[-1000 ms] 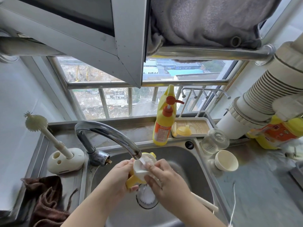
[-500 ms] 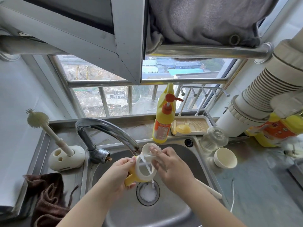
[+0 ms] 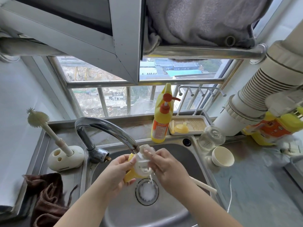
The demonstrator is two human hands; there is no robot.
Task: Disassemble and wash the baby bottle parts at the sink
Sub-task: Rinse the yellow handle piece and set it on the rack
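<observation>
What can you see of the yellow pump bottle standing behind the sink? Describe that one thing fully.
The yellow pump bottle looks like plastic, with a tall body narrowing toward the top. An orange pump head, its spout pointing right, sits on a pale stem. An orange label with small print covers the lower front. It stands upright on the steel ledge behind the basin, just left of the pale tray. Neither hand touches it. A second yellow pointed shape rises behind the pump; what it is remains unclear.
</observation>
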